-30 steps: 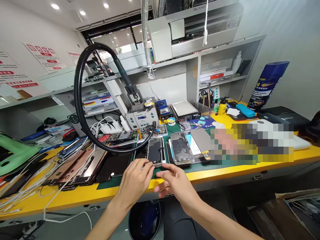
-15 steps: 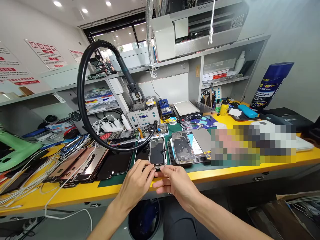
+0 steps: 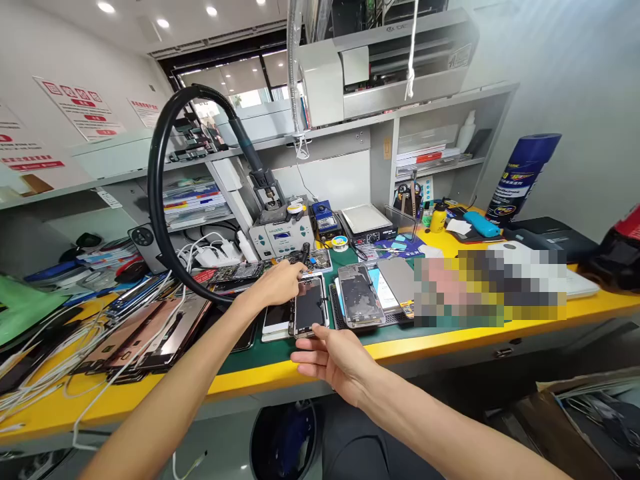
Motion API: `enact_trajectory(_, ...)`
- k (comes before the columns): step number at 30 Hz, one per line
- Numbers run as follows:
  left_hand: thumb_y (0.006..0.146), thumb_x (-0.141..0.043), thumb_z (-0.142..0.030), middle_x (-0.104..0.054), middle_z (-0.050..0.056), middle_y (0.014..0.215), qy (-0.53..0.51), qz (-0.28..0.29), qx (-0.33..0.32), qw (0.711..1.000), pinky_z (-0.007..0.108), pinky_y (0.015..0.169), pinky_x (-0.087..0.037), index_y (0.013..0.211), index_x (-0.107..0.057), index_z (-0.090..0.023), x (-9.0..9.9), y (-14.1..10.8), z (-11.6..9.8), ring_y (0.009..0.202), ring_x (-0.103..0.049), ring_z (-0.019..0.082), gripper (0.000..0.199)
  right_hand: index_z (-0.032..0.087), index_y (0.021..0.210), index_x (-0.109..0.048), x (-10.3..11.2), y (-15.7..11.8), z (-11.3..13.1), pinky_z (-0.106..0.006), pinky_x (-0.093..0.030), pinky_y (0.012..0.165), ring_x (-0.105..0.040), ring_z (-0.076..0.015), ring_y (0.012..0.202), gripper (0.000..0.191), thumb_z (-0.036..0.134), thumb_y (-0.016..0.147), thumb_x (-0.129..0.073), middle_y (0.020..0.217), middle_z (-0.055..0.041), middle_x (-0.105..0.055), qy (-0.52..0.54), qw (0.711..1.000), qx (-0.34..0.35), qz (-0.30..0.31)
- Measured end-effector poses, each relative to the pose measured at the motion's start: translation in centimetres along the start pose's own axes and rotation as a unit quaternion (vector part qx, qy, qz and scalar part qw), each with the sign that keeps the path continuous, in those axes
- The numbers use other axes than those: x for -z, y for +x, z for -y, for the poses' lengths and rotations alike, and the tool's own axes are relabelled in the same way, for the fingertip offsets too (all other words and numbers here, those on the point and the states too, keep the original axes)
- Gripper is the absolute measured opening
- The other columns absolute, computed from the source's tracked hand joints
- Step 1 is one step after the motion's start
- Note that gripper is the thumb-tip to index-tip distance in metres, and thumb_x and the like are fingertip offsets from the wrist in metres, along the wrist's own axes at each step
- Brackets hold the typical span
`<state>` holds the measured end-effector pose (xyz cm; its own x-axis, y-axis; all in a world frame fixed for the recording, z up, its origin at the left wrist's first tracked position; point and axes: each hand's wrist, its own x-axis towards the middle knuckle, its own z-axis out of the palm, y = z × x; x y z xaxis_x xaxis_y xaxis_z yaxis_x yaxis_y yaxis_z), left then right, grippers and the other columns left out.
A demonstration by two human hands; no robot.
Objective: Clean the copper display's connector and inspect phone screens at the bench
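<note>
Here, opened phone [image 3: 311, 308]: lies on the green mat [image 3: 245, 361] near the bench's [image 3: 240, 382] front edge, inner parts bared, just beside a white phone [image 3: 275, 327].
Right hand [image 3: 341, 360]: thumb at the phone's near edge, fingers loosely parted from it below.
Left hand [image 3: 280, 283]: reaches over the far left corner; I cannot tell whether its fingertips grip anything.
Handling: probably light and stiff, smooth along the rim, fragile inside.
Hold: best by the frame's long sides, clear of the bared parts.
</note>
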<state>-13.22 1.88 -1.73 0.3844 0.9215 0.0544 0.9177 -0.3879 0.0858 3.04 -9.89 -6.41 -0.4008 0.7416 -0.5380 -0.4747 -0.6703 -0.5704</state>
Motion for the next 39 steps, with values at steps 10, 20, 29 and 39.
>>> enact_trajectory(10, 0.094, -0.054, -0.038, -0.066, 0.007, 0.108, -0.050, 0.090, -0.002, 0.995, 0.041, 0.083, -0.054, 0.116, -0.060, -0.016, 0.0, 1.6, -0.4, 0.092, -0.065, 0.019, 0.031, 0.011, 0.092, -0.051, -0.7, -1.6, -0.3, -0.032, -0.062, 0.058, -0.073, -0.0204, 0.061, 0.016, 0.024, 0.100, -0.048, 0.091, -0.0124, -0.069, -0.056, 0.997, 0.051, -0.029)
enact_trajectory(20, 0.092, -0.056, -0.038, -0.067, 0.004, 0.096, -0.102, 0.130, -0.001, 0.986, 0.036, 0.076, -0.055, 0.100, -0.064, -0.015, -0.3, 1.9, -0.4, 0.083, -0.064, 0.017, 0.026, 0.015, 0.081, -0.047, -0.3, -2.6, -0.1, -0.031, -0.063, 0.060, -0.073, -0.0196, 0.062, 0.013, 0.012, 0.093, -0.046, 0.080, -0.0080, -0.067, -0.067, 0.995, 0.072, -0.035)
enact_trajectory(29, 0.091, -0.056, -0.046, -0.068, 0.003, 0.089, -0.140, 0.115, 0.015, 0.983, 0.035, 0.074, -0.053, 0.093, -0.065, -0.015, 0.5, 1.8, -1.3, 0.077, -0.064, 0.016, 0.032, 0.017, 0.079, -0.046, -0.2, -3.2, -0.1, -0.029, -0.061, 0.059, -0.074, -0.0214, 0.063, 0.011, 0.010, 0.087, -0.050, 0.075, -0.0058, -0.066, -0.051, 0.994, 0.084, -0.039)
enact_trajectory(39, 0.090, -0.051, -0.035, -0.068, 0.001, 0.077, -0.190, 0.082, -0.019, 0.978, 0.029, 0.068, -0.051, 0.085, -0.066, -0.015, 2.8, 4.6, -4.5, 0.069, -0.063, 0.015, 0.025, 0.016, 0.080, -0.049, 1.0, -5.1, 2.0, -0.031, -0.062, 0.063, -0.075, -0.0237, 0.070, 0.012, 0.017, 0.090, -0.056, 0.077, -0.0060, -0.068, -0.019, 0.991, 0.125, -0.041)
